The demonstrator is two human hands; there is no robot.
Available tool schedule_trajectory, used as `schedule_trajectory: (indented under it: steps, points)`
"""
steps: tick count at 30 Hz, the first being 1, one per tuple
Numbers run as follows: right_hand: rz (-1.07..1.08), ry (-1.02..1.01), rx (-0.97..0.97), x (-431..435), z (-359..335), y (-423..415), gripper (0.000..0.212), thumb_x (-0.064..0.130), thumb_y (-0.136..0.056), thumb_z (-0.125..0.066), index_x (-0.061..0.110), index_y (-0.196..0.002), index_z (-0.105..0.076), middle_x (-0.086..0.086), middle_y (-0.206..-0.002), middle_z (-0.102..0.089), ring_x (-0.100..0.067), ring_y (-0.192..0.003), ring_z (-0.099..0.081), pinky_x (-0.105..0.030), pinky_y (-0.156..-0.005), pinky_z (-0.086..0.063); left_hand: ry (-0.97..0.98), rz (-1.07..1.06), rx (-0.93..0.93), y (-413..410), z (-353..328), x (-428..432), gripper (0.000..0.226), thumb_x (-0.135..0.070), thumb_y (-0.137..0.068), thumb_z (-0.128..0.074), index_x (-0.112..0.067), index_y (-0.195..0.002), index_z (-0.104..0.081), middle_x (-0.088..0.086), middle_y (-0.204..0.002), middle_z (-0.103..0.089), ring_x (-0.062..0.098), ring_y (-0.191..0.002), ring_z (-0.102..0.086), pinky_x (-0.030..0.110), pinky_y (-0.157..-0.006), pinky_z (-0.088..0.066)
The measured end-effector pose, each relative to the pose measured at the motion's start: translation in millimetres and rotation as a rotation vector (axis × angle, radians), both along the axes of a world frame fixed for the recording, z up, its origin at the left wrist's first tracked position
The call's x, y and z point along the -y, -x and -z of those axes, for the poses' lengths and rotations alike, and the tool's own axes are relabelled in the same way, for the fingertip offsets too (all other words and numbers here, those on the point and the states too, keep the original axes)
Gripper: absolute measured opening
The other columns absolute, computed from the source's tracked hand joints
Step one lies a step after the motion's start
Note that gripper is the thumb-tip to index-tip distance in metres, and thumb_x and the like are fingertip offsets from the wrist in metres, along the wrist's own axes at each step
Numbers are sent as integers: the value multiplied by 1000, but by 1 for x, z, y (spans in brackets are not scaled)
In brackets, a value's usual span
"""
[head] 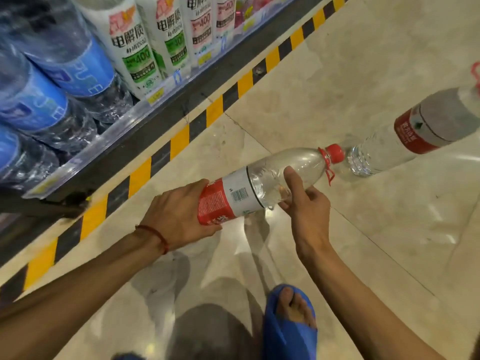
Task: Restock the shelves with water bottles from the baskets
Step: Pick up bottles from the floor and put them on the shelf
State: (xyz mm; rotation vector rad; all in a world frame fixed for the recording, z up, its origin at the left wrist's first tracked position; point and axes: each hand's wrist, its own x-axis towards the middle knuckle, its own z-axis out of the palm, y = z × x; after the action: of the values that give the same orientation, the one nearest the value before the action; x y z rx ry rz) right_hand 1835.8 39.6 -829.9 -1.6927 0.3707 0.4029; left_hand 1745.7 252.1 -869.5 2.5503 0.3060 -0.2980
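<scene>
The water bottle (265, 183) lies on its side in the air, low over the shiny floor (363, 229), with its red cap (335, 152) pointing right and away from the person. The left hand (179, 211) wraps around the bottom end, over the red part of the label. The right hand (309, 203) holds the clear part, with the thumb on top and the fingers curled under. Just past the cap is the bottom of a second bottle (415, 131) that has the same red label. To the left runs a striped tape (215, 110), yellow and black, along the foot of the shelf (155, 118). The floor to the right of the tape is wide and open. On the shelf, blue-label bottles (75, 66) sit close together right up to the front edge, and white bottles (132, 45) with green and pink labels stand further along. The tops of the shelf bottles are cut off by the picture's edge. The second bottle's top runs off the right side, so only a bit of red shows there. The held bottle's bottom end is hidden inside the left hand. A red string (155, 235) is on the left wrist. A foot in a blue slipper (285, 328) is below the hands.
</scene>
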Motion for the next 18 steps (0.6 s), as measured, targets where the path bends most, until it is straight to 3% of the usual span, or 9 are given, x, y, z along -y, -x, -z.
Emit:
schedule_trajectory:
  steps: [3, 7, 10, 13, 15, 18]
  points:
    - [-15, -10, -47, -9, -68, 13, 71, 63, -79, -74, -6, -93, -71, -28, -93, -70, -41, -100, -70, -57, -96, -56, -24, -5, -26, 18, -73, -12, 97, -70, -67, -83, -23, -145, -50, 0, -126, -69, 23, -103, -69, 34, -87, -56]
    - [-66, -51, -109, -23, -172, 25, 32, 40, -96, -70, 9, -90, -76, -1, -82, -78, -15, -92, -76, -29, -89, -60, -65, -50, -60, 36, -187, -23, 95, -65, -68, -85, -25, -145, -49, -1, -128, -67, 24, -106, -67, 35, -84, -53]
    - [-88, -72, -100, -35, -243, 34, 31, 39, -97, -70, 8, -98, -77, -1, -91, -80, -14, -94, -76, -33, -94, -60, -83, -100, -70, 48, -267, -31, 92, -65, -67, -84, -28, -144, -48, -3, -127, -66, 24, -108, -67, 36, -86, -53]
    - [-54, -83, -75, -46, -318, 52, 66, 56, -85, -77, -7, -106, -71, -20, -106, -75, -34, -106, -71, -53, -101, -56, -46, -115, -80, 67, -342, -35, 93, -64, -65, -82, -22, -143, -51, 1, -126, -68, 26, -107, -69, 38, -87, -56]
    - [-25, -85, -87, -51, -370, 66, 77, 62, -77, -77, -9, -106, -67, -14, -101, -77, -29, -101, -73, -47, -99, -57, -49, -111, -33, 86, -387, -36, 94, -69, -63, -71, -14, -138, -57, 7, -122, -71, 31, -103, -71, 43, -85, -59]
    - [36, -99, -119, -55, -441, 89, 49, 47, -86, -79, 3, -104, -72, 4, -90, -76, -11, -92, -73, -36, -88, -57, -65, -111, 8, 122, -449, -30, 95, -70, -63, -71, -9, -135, -61, 10, -118, -73, 32, -100, -73, 46, -92, -57]
